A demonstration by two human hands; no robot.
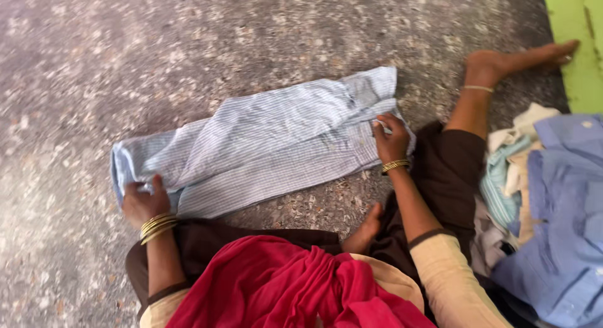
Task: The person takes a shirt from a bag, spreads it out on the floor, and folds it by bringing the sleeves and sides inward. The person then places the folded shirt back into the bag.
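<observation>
Left hand point(141, 202) fingers clamped on striped shirt point(270, 146) end, right hand point(391, 139) fingers pinching other end, flat on speckled floor point(94, 64); clothes pile point(546, 202) beside.

Setting: a domestic living space, with laundry being handled at floor level. A speckled grey stone floor point(125, 64) is serving as the work surface. A heap of mixed shirts point(546, 202) is lying to the right of the striped shirt point(276, 146); a green painted panel point(578, 45) is standing beyond that heap.
</observation>
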